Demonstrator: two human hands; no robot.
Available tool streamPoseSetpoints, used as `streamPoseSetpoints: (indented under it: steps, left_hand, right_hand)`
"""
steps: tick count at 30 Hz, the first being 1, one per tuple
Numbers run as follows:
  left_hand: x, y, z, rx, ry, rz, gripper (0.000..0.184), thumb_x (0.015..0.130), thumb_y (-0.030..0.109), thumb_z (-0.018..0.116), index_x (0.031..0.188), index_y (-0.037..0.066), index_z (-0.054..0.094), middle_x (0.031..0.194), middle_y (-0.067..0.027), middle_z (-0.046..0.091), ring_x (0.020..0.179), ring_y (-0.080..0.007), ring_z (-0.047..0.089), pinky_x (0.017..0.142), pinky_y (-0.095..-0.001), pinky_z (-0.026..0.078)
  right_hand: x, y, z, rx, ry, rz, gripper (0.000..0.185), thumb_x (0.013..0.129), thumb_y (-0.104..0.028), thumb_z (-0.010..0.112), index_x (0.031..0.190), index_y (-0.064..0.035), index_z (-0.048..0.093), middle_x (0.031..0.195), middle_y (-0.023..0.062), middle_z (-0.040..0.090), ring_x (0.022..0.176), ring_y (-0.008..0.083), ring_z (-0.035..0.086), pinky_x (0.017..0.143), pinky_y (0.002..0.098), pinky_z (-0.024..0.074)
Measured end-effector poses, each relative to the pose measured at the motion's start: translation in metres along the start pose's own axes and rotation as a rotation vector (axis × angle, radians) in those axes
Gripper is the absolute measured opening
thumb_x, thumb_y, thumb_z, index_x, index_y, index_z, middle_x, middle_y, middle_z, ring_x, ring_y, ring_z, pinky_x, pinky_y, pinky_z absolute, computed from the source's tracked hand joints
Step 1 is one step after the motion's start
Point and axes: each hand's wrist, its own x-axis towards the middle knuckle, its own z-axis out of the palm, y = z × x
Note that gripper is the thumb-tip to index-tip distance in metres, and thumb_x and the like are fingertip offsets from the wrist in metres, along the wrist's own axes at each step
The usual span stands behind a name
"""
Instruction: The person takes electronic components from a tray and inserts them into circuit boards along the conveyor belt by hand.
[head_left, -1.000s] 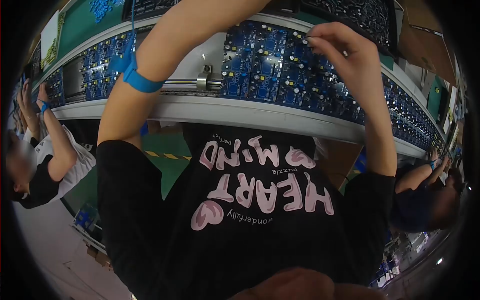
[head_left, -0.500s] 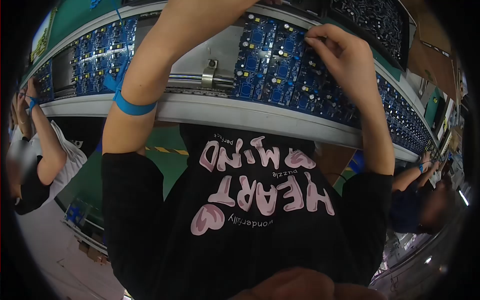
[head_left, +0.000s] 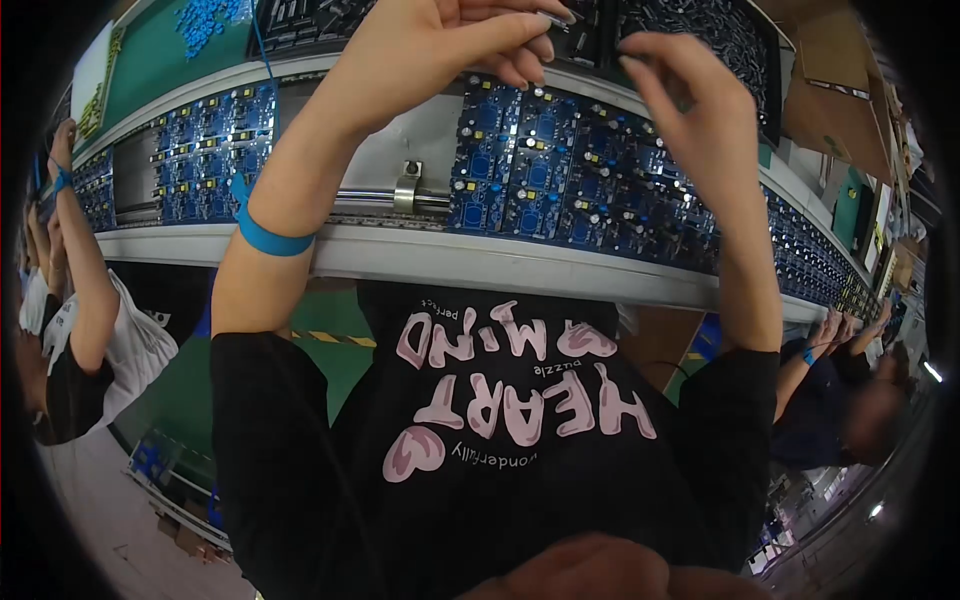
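Observation:
My left hand (head_left: 490, 42) is over the far edge of the line, thumb and fingers closed on a small shiny component (head_left: 554, 20). A blue strap (head_left: 268, 232) circles the left forearm. My right hand (head_left: 695, 95) hovers over the blue circuit boards (head_left: 530, 165), its thumb and index fingertips slightly apart, with nothing clearly visible between them. Rows of boards with white, yellow and blue parts lie on the conveyor (head_left: 560, 262). Behind both hands are black trays, the right one full of small dark parts (head_left: 700, 35).
Blue parts (head_left: 205, 22) lie on the green surface at the upper left. A metal bracket (head_left: 407, 188) holds a rod between board groups. Cardboard boxes (head_left: 840, 120) stand at the upper right. Co-workers (head_left: 110, 330) are at the left and right (head_left: 820, 415).
My left hand has come back into view from beyond the upper edge, with a small component in its fingers. My right hand has risen slightly from the boards and its fingertips have parted.

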Motion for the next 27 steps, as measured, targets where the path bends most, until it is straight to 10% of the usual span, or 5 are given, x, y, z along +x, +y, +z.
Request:
streamPoseSetpoints:
  steps: [27]
  left_hand:
    - [0.008, 0.021, -0.001, -0.211, -0.188, -0.223, 0.027, 0.104, 0.012, 0.057, 0.126, 0.002, 0.069, 0.098, -0.0083, 0.073, 0.086, -0.0113, 0.070, 0.079, -0.0235, 0.058]
  right_hand:
    - [0.025, 0.065, -0.015, 0.161, 0.168, 0.012, 0.020, 0.099, -0.009, 0.064, 0.117, -0.0046, 0.071, 0.107, 0.0048, 0.071, 0.097, 0.0090, 0.065, 0.087, 0.0220, 0.0503]
